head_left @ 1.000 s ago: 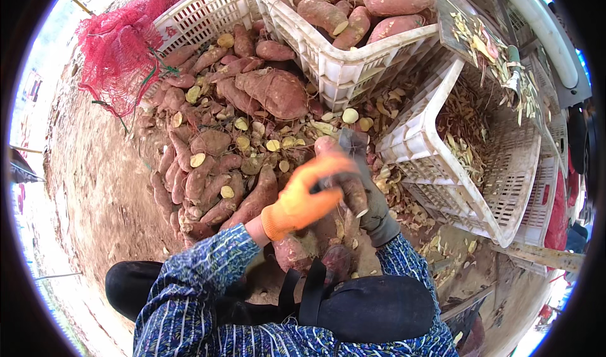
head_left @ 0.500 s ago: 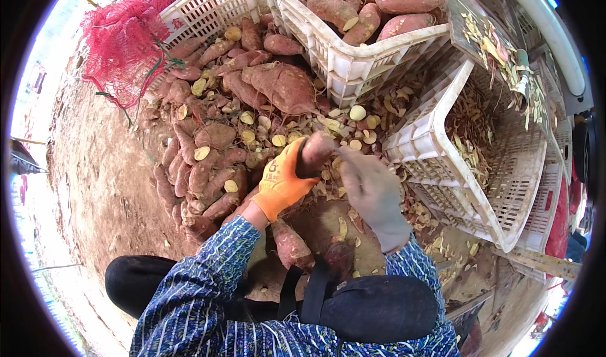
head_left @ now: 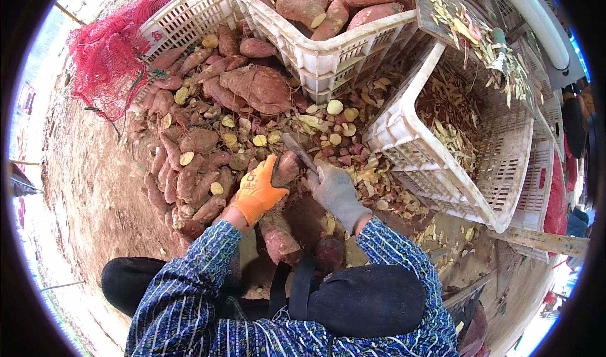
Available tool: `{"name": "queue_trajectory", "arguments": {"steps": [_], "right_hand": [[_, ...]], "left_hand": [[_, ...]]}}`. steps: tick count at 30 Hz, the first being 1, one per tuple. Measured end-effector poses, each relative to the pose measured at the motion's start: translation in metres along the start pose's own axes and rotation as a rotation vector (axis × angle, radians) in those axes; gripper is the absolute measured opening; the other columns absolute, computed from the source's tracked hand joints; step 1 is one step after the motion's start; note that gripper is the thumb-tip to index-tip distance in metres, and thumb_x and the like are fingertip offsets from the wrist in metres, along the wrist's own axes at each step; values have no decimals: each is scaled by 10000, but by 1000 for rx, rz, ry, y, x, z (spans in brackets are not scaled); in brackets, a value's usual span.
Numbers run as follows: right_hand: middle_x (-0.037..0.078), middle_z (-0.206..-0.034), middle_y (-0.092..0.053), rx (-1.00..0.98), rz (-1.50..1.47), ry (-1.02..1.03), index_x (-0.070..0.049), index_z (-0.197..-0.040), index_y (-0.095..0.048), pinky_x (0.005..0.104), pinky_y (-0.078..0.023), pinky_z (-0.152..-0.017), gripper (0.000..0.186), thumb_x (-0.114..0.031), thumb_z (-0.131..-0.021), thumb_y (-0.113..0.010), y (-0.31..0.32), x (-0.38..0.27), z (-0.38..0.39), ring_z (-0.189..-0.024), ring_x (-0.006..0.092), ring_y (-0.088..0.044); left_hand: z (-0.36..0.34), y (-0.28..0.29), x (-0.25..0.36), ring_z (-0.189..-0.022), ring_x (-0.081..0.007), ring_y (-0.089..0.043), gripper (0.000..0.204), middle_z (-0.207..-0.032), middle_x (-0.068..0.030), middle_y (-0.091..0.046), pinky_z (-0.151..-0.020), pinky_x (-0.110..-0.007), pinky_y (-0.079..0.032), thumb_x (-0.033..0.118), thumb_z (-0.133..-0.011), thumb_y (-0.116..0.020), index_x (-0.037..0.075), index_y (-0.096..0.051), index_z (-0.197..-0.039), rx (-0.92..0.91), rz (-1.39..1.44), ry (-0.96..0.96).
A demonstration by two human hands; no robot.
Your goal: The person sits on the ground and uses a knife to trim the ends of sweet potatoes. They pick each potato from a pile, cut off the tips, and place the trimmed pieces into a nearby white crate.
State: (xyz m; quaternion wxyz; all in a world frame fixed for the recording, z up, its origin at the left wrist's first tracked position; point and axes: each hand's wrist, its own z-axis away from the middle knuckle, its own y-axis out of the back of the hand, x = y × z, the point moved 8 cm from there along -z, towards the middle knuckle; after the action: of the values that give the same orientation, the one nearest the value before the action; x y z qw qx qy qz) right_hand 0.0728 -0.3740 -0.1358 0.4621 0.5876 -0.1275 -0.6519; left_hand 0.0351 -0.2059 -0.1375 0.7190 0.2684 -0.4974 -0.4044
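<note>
My left hand [head_left: 257,195], in an orange glove, is closed round a reddish sweet potato [head_left: 288,169] in front of my knees. My right hand [head_left: 339,195], in a grey glove, grips a knife [head_left: 298,151]. Its blade slants up and left, just beyond the held sweet potato; whether they touch I cannot tell. Beyond my hands lies a heap of whole sweet potatoes [head_left: 257,90], strewn with cut yellow ends [head_left: 259,140]. Another large sweet potato [head_left: 278,239] rests on the ground below my left hand.
A white crate [head_left: 310,60] full of sweet potatoes stands at the back. To the right, another white crate [head_left: 435,126] holds peelings, with a scrap-covered board [head_left: 442,25] above it. A red mesh bag [head_left: 104,66] hangs at the far left. Scraps [head_left: 404,199] litter the ground.
Both hands have come slightly down and left with the sweet potato. The right hand has drawn back from it, and the knife blade, blurred before, now shows clearly. The whole view has shifted a little.
</note>
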Motion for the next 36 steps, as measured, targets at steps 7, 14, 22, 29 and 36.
{"name": "queue_trajectory", "arguments": {"steps": [7, 14, 22, 29, 36], "right_hand": [[41, -833, -676, -213, -1221, -420, -17, -1013, -646, 253, -484, -530, 275, -283, -943, -632, -35, 62, 2, -646, 107, -612], [64, -758, -661, -302, -1136, -391, -37, -907, -631, 263, -479, -492, 269, -303, -937, -643, -44, 32, 19, -607, 132, -606], [50, -781, -644, -177, -1185, -401, -26, -990, -595, 267, -461, -518, 281, -301, -949, -629, -27, 46, 15, -607, 122, -577], [75, -813, -647, -184, -813, -312, -27, -991, -593, 311, -478, -567, 283, -309, -964, -590, -33, 30, 11, -662, 166, -604], [172, -884, -653, -32, 172, 283, -97, -1038, -597, 463, -534, -720, 196, -268, -964, -539, -24, -25, -6, -825, 365, -658]], "left_hand": [[-4, 27, 49, -1252, -355, -521, 830, -1365, -168, -536, -1038, -418, -437, 276, -686, -821, 50, -453, -1394, 75, 225, -190], [-51, 229, 169, -909, -193, -669, 404, -1023, -94, -686, -799, -300, -543, 69, -853, -704, 44, -579, -1237, 383, 1209, -707], [17, 17, -2, -1075, -380, -578, 861, -1166, -248, -545, -921, -465, -482, 521, -814, -688, -16, -398, -1420, -382, -432, -32], [43, -10, -46, -1187, -397, -508, 1095, -1310, -240, -467, -991, -472, -436, 428, -765, -784, -5, -140, -1538, -216, -333, 227], [12, 1, -78, -1201, -339, -558, 853, -1351, -241, -532, -985, -418, -458, 486, -719, -773, -32, -502, -1341, -98, 78, 435]]}}
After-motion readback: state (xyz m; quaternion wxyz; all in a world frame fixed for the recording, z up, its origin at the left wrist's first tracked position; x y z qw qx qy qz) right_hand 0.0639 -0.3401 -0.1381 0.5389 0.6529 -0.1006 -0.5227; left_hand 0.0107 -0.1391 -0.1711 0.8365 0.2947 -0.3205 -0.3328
